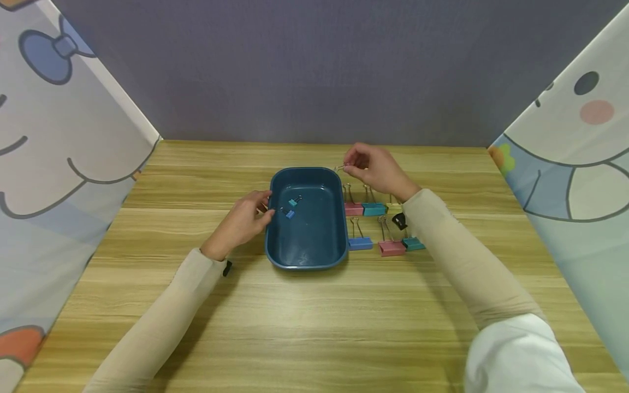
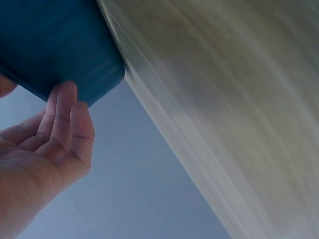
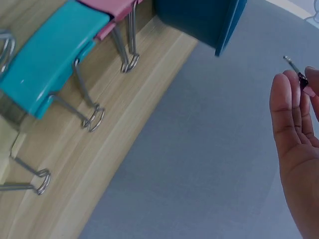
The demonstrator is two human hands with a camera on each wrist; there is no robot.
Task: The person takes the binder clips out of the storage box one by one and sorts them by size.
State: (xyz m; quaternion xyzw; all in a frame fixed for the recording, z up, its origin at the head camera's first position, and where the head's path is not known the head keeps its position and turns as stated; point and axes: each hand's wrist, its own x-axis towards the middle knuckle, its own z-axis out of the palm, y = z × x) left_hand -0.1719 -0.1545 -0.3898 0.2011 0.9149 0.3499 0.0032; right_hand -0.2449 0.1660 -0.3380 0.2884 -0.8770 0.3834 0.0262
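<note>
My right hand point(image 1: 375, 166) pinches a small pink binder clip point(image 1: 348, 164) between thumb and fingertips, above the tray's far right corner. In the right wrist view the binder clip point(image 3: 303, 82) shows at the fingertips, partly hidden by them. My left hand point(image 1: 243, 221) rests at the left rim of a dark blue tray point(image 1: 307, 266), its fingers loosely bent; in the left wrist view the fingertips point(image 2: 67, 94) lie against the tray's outer wall point(image 2: 94, 59). Inside the tray lie a small teal binder clip point(image 1: 292, 202) and a small blue binder clip point(image 1: 290, 214).
Right of the tray, larger binder clips stand in two rows: pink point(image 1: 352, 209), teal point(image 1: 374, 209), yellow point(image 1: 393, 208) behind; blue point(image 1: 361, 243), pink point(image 1: 392, 249), teal point(image 1: 413, 244) in front. My right forearm partly covers them. A grey panel point(image 1: 314, 71) stands behind the wooden table point(image 1: 304, 327).
</note>
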